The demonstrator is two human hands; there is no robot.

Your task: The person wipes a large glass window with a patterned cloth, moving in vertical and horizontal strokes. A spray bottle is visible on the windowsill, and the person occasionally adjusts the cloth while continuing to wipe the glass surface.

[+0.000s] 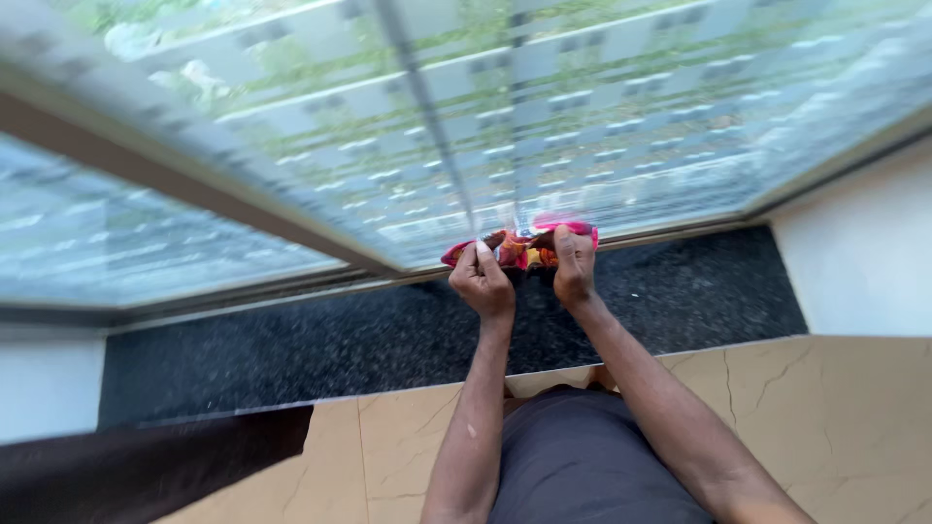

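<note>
Both my hands are raised in front of a window and grip a small pink, red and yellow patterned cloth [516, 247] between them. My left hand [482, 279] pinches the cloth's left part with curled fingers. My right hand [574, 264] holds its right part, fingers closed over the top edge. The cloth is bunched between the hands, just above the black speckled stone sill [320, 340]. Both forearms reach up from the bottom of the view.
A large window [505, 116] with a dark frame fills the upper view, showing a building and greenery outside. A white wall [864, 252] stands at right. Beige marble floor [835, 408] lies below the sill, and a dark brown surface [126, 471] is at lower left.
</note>
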